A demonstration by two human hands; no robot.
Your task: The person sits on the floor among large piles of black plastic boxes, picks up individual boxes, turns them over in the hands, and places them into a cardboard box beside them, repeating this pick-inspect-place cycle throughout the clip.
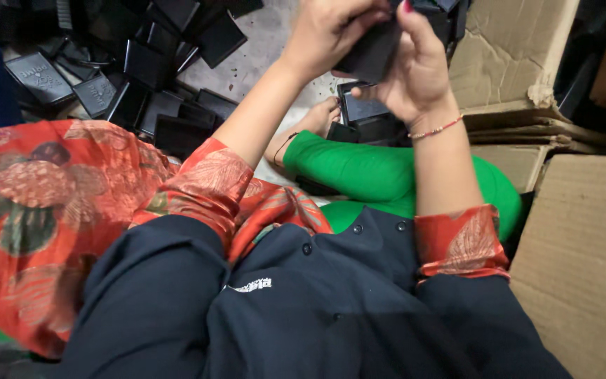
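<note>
Both hands, left hand (324,31) and right hand (415,67), close around one small black flat plastic case (375,50) held at chest height; many like black cases (142,70) lie heaped on the floor, seemingly unhandled

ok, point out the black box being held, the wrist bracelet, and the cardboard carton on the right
black box (372,52), head view, on its dark side face between the hands.
bracelet (438,129), head view, on the beaded strand across the wrist.
cardboard carton (583,260), head view, on its bare brown panel.
</note>
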